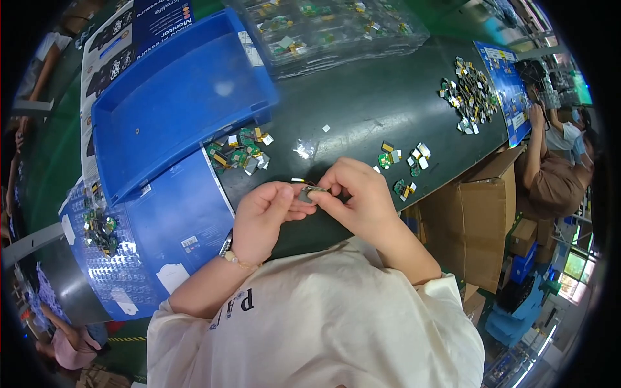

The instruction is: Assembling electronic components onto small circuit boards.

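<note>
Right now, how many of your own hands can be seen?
2: the left hand, at the left of the small grey part, and the right hand, pinching that part from the right. Neither is hidden.

The left hand and right hand hold a small part above the table.
</note>
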`<state>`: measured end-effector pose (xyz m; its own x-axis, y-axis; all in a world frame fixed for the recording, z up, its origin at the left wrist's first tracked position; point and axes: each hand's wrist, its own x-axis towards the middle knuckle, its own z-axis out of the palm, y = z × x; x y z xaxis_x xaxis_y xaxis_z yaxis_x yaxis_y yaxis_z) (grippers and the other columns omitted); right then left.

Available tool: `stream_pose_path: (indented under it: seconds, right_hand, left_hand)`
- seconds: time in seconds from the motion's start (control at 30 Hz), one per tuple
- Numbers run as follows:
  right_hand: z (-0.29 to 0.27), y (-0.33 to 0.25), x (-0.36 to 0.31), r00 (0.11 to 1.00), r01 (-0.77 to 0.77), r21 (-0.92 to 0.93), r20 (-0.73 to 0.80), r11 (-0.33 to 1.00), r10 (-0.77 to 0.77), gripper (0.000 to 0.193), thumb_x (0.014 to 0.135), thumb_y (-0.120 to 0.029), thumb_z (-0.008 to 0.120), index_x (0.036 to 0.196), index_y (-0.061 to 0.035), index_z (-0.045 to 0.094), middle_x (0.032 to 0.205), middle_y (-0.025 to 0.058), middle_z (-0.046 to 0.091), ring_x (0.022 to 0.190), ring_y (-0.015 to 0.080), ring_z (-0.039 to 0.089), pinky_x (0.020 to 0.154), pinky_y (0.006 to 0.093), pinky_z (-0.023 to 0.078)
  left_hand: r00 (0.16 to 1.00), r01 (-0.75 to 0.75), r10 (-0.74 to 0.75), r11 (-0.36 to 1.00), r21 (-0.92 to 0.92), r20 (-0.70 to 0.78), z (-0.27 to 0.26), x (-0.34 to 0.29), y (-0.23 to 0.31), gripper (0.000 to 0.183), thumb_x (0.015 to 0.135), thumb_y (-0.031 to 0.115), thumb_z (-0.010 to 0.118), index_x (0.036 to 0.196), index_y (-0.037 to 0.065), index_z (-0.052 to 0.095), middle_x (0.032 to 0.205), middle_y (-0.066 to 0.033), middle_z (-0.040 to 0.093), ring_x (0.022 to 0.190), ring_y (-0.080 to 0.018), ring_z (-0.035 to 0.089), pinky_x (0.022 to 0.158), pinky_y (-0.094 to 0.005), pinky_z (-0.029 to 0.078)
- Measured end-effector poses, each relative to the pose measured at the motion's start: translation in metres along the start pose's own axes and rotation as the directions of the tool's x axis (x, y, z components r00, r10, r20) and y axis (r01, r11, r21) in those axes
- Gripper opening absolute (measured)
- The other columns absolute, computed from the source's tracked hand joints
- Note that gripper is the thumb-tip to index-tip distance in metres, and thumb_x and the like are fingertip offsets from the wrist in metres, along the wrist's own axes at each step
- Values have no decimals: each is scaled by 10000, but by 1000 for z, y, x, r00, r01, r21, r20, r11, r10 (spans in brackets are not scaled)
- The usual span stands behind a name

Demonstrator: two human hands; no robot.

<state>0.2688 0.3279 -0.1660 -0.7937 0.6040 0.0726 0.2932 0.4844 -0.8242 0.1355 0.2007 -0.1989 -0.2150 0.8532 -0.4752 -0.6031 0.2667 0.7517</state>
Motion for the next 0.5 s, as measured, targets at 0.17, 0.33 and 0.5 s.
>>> stream_pose_path:
  seconds: [0.17,0.33,0.5]
  right_hand:
    - [1,3,1,1000,-2,75,-2,997,3,180,713,-44,732,701,-30,552,657,15,490,565,94,459,478,249,354]
    - [0,13,5,969,-219,400,195,890,151,180,731,-22,721,826,-44,569,733,-13,551,615,50,482,522,199,357]
    - [11,10,7,970,-242,621,186,746,159,278,759,-4,697,998,-66,570,816,-17,607,673,29,522,559,178,373]
  left_hand:
    - [987,-160,159,981,107,18,5,-1,-3,138,915,70,522,1018,-3,578,920,-93,655,819,-166,653,730,-253,517]
    - [977,-212,208,972,100,47,3,-3,-2,84,889,16,545,961,-3,585,905,-92,657,798,-152,649,713,-257,520]
    - [989,-145,145,986,85,7,-3,-2,1,151,910,89,547,1016,-14,581,951,-111,647,842,-170,649,743,-263,524]
